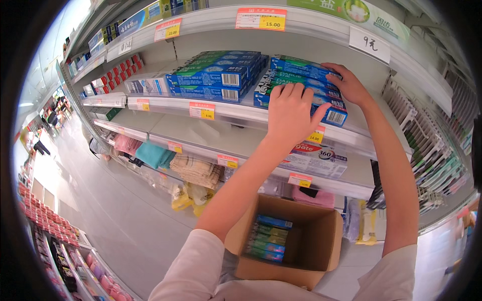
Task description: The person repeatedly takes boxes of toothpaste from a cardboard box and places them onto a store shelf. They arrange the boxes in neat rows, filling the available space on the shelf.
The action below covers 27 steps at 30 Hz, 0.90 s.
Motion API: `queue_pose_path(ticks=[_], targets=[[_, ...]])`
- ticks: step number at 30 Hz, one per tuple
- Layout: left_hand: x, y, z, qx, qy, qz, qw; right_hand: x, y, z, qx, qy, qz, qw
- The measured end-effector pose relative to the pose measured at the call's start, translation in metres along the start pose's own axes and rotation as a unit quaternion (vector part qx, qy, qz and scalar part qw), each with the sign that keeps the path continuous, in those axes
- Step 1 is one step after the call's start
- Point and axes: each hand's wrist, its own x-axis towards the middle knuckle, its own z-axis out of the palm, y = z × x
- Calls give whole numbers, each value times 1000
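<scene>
Several blue and green Darlie toothpaste boxes [280,64] lie side by side on a shelf. My left hand [294,109] rests over the front boxes, fingers bent onto their tops and thumb out to the right. At the right end of the rear box, my right hand [346,82] touches its edge with thumb and fingers; whether it grips the box is hard to tell. To the left stand stacked Darlie boxes [214,77], two layers high at the front. Below my arms an open cardboard carton [301,263] holds several more toothpaste boxes [267,239].
A Colgate box [320,160] lies on the shelf below. Shelf edges [241,113] with price tags run across. Hanging toothbrush packs [429,139] are at the right, folded towels [196,169] low down. People [37,141] are far off in the left aisle.
</scene>
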Motion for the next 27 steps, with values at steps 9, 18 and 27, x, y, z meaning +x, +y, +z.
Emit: queue_pose_path(ticks=[9, 18, 27], targets=[[0, -1, -1, 11, -3, 10, 1000, 3, 3, 5, -32, 21, -15, 999], [-15, 16, -34, -38, 2, 24, 999, -18, -33, -27, -11, 187, -24, 982], [-234, 64, -88, -189, -301, -105, 929, -290, -122, 53, 225, 42, 176, 958]])
